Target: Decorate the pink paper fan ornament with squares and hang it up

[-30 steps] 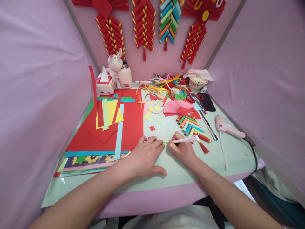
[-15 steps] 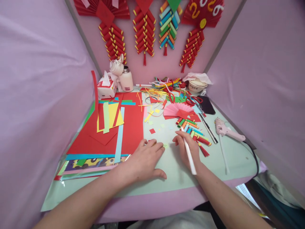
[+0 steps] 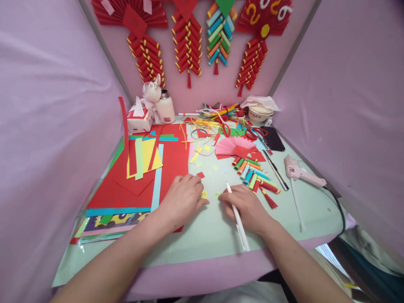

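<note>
My right hand (image 3: 244,206) is closed around a white pen (image 3: 239,223), its tip pointing away from me, just above the table. My left hand (image 3: 183,198) lies palm down at the right edge of the large red paper (image 3: 175,160), fingers bent and thumb apart. A red paper corner (image 3: 179,229) shows below the left wrist; the hand hides the rest. Close to the left thumb is a small yellow scrap (image 3: 204,195). Past the right hand rests a pink paper fan (image 3: 232,145) with coloured paper rolls (image 3: 249,172) and a red tassel (image 3: 269,198).
Paper strips lie over a yellow sheet (image 3: 148,158) at left. A glue gun (image 3: 299,172), a dark phone (image 3: 274,139) and red-handled scissors (image 3: 252,133) are at right. Behind stand a tissue box (image 3: 139,120), a white bottle (image 3: 166,108) and bowls (image 3: 260,112).
My left hand has drawn back left, its fingers more bent, and a red corner now shows below its wrist. My right hand has come lower and nearer with the pen.
</note>
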Demonstrator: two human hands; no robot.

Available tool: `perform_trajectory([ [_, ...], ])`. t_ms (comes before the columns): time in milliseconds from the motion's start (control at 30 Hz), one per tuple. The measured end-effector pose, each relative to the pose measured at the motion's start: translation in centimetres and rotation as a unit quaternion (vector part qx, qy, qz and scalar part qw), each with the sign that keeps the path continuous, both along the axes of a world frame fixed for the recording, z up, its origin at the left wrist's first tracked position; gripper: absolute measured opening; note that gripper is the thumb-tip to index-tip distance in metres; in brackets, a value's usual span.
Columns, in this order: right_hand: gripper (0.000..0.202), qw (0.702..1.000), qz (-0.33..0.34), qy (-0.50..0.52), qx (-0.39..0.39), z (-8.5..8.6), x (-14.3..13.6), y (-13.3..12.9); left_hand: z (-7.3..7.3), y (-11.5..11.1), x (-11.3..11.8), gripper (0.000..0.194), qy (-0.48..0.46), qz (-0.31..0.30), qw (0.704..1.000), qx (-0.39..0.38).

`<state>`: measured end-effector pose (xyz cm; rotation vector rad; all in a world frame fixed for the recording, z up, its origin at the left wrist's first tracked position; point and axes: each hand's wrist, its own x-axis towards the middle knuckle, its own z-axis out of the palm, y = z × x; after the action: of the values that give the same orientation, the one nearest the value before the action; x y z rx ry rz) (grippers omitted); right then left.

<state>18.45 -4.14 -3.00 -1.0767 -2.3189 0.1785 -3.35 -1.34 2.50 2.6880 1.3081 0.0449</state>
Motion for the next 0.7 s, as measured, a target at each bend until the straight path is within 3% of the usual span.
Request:
perform_trajectory([
  [133,0.018,1.000,-0.003,0.005,-0.014,-0.4,-0.3,0.2,0.2,0.4,-0.3,0.016,0.005,0.001,1.000,-0.019],
  [500,0.017,0.997,0.002,0.005,-0.076,-0.6,-0.9,1.3,-1.2,0.1,0.4,0.015,-0.009,-0.042,0.999,-0.022],
  [600,0.019,0.996,0.015,0.041,-0.076,-0.8,-1.0,1.4,-1.2,0.0,0.5,0.017,-0.015,-0.036,0.999,-0.016],
  [700,0.019,0.993,-0.016,0.111,-0.040,-1.0,-0.8,1.4,-1.4,0.1,0.6,0.021,-0.030,-0.027,0.999,-0.009],
])
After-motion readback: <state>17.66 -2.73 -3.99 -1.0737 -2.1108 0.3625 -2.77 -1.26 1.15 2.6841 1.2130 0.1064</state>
